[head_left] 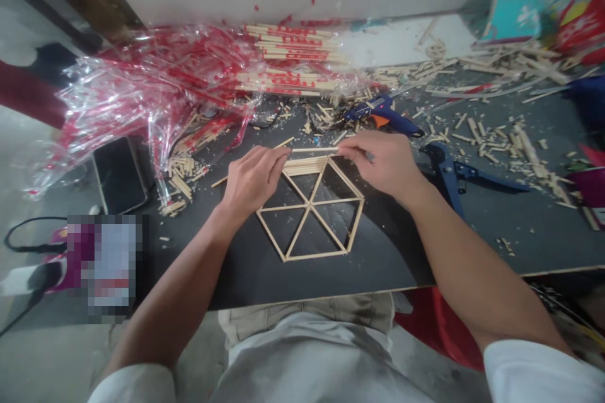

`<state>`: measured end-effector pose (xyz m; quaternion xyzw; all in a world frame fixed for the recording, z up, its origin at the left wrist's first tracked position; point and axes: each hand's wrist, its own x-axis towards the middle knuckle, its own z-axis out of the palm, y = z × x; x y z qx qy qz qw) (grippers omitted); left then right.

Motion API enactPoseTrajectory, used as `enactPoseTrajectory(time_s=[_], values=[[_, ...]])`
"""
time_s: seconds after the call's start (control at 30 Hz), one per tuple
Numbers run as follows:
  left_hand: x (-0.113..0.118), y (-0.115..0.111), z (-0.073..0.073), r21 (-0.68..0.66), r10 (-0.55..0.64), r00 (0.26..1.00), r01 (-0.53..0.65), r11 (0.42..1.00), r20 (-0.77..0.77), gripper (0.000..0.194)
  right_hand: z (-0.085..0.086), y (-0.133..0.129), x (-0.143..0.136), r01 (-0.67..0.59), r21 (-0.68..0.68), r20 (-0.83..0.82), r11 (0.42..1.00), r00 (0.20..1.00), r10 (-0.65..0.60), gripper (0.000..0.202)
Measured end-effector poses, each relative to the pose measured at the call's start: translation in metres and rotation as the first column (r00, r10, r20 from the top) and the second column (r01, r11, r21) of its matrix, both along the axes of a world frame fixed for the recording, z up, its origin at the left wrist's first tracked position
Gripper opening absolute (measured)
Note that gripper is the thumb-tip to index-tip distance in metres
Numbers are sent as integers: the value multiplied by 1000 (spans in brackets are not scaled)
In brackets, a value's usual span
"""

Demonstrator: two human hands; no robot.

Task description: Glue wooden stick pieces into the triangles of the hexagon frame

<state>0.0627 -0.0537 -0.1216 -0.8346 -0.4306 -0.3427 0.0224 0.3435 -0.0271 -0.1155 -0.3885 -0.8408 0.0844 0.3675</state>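
A hexagonal frame of thin wooden sticks (316,257), with spokes that meet in its middle, lies on the dark table before me. Over its far side, a short wooden stick (314,150) stretches between my hands. My left hand (255,177) pinches the stick's left end, and my right hand (384,162) pinches the right end between thumb and fingers. Below that stick, several sticks are stacked along the frame's far edge. A longer stick (219,182) shows partly from beneath my left hand.
A blue glue gun (378,111) lies beyond my right hand, with a blue-handled cutter (449,177) to its right. Crumpled clear and red wrappers (155,82) and packed chopsticks (295,44) fill the back left. A phone (120,175) lies at left. Wood scraps (482,135) litter the right.
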Motion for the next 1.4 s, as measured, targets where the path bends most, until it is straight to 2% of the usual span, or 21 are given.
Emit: enactPoseTrajectory(time_s=[0.2,0.43,0.63,0.83,0.93,1.07,1.23,1.4], values=[[4,-2,3,2,23,1000,-23,1000,12,22,-1,0,0,-56,-13,13,998,998,57,17],[6,-3,4,13,54,999,-54,998,9,22,-1,-4,-5,-49,-28,52,998,997,51,17],[6,-5,6,49,-33,999,34,998,-29,20,-2,-9,-11,-85,9,51,996,995,85,17],[7,-5,9,17,-64,997,65,998,-30,29,-1,-10,-9,-64,8,60,998,996,63,18],[7,-4,7,19,-103,994,104,994,-22,28,-1,-10,-8,-76,4,56,997,996,76,19],[7,-4,4,20,-97,995,97,995,14,25,-3,-9,-9,-116,15,35,993,993,116,18],[5,-3,4,-81,-97,995,100,992,36,27,-7,-8,-10,-136,17,26,991,990,135,17],[3,-1,4,-187,-122,988,139,973,99,26,-7,-9,-9,-125,-47,61,991,990,127,18]])
